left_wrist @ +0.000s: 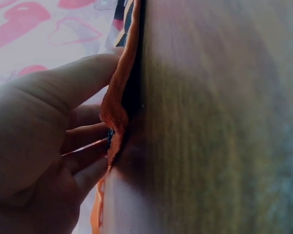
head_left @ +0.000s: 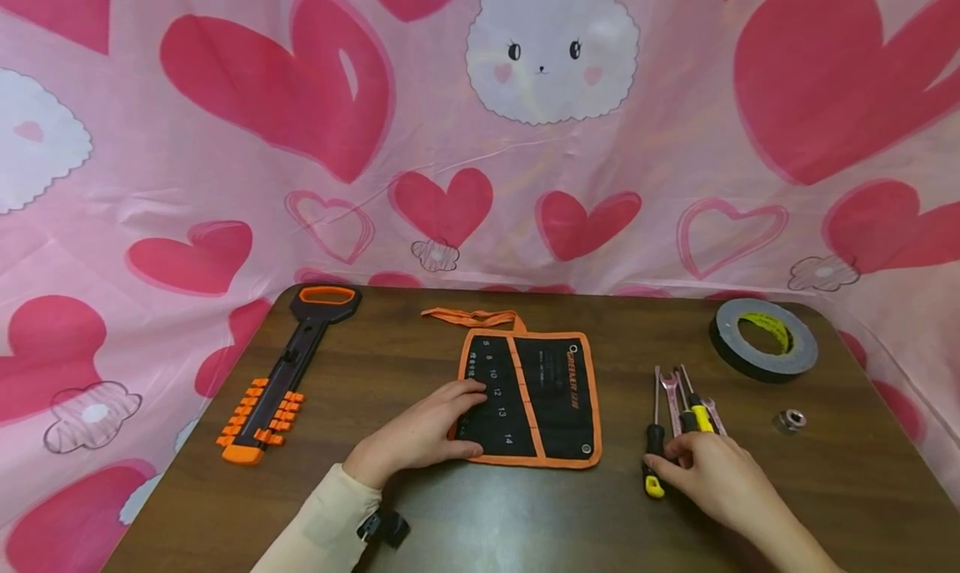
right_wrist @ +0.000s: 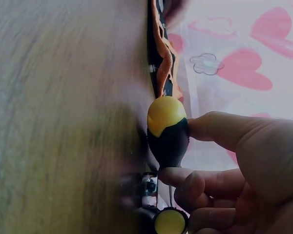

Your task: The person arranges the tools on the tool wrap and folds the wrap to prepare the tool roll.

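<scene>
A black fabric tool pouch with orange trim and printed size numbers lies flat at the table's middle. My left hand rests over its left edge, fingers lying loosely on the fabric; the left wrist view has the thumb against the orange trim. Farther right, my right hand pinches a screwdriver by its black and yellow handle, thumb on one side and index finger on the other. Beside it lie another yellow-black screwdriver and a wrench, partly covered by that hand.
A roll of grey tape lies at the back right, with a small metal socket in front of it. On the left is a long black rail with orange clips. Patterned pink cloth hangs behind the wooden table.
</scene>
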`<state>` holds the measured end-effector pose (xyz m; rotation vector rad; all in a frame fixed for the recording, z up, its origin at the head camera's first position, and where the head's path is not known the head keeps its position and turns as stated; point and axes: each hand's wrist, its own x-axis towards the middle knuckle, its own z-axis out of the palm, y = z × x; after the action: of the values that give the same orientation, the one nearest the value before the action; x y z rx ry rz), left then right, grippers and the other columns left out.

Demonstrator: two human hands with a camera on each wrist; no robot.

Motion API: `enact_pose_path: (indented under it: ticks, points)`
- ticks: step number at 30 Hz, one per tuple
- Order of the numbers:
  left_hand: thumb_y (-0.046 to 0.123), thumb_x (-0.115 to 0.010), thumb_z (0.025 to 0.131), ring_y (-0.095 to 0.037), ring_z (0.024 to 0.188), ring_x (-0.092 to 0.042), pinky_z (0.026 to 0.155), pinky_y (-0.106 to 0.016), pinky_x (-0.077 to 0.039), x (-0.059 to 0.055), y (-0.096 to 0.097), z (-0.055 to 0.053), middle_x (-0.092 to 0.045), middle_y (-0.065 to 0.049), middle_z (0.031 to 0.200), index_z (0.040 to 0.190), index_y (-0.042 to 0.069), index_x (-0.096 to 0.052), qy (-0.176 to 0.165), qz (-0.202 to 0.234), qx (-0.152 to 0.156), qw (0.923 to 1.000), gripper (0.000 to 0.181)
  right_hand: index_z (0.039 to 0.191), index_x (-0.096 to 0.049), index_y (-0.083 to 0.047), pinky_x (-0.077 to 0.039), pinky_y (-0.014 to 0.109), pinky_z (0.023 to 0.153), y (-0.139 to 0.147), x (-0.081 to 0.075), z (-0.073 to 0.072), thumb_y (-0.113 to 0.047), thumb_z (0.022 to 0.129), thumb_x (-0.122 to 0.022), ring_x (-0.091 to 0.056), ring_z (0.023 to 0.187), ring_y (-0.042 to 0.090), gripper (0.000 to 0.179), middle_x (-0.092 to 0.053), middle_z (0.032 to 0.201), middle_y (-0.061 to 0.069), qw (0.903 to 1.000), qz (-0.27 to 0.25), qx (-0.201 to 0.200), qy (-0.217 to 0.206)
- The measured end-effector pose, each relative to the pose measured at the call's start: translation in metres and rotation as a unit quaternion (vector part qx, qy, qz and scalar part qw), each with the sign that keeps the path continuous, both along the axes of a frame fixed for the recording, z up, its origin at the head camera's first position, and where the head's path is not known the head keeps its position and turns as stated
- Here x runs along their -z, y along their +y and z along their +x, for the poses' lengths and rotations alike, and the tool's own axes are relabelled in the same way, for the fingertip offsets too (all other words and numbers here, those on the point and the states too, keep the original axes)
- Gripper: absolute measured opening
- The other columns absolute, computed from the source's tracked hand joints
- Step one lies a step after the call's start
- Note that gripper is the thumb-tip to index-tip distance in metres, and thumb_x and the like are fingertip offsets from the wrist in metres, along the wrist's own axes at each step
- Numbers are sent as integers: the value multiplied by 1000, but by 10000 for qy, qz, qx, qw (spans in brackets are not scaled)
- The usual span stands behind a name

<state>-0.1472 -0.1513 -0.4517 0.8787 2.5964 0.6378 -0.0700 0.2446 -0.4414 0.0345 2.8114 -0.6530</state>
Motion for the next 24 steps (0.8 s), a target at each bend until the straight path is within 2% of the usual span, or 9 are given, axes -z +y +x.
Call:
enact_pose_path:
  ticks: [9, 19, 24]
  points:
    - [41, -84, 96, -25, 153, -46, 126, -51, -43, 1, 0, 0, -49, -6, 165, 154, 9, -57, 30, -80, 21, 10000, 72, 87, -79, -15, -41, 34, 61, 1, -3, -1, -36, 94, -82, -50, 66, 15, 23, -62, 70, -7, 9999, 105, -50, -55]
    - [40, -82, 97, -26, 155, -44, 126, -49, -42, -1, 1, -2, -48, -5, 166, 156, 8, -56, 84, -45, 40, 9999, 72, 76, -74, -17, -40, 34, 57, -2, -7, -4, -46, 94, -81, -50, 63, 16, 36, -57, 63, -6, 9995, 304, -9, -112]
    - [40, -82, 97, -26, 156, -44, 127, -49, -42, 0, 0, -2, -48, -5, 166, 156, 8, -55, 84, -84, 40, 9999, 72, 78, -74, -15, -40, 34, 57, -3, -6, -5, -49, 92, -82, -51, 65, 17, 38, -59, 68, -4, 9992, 336, 64, -183]
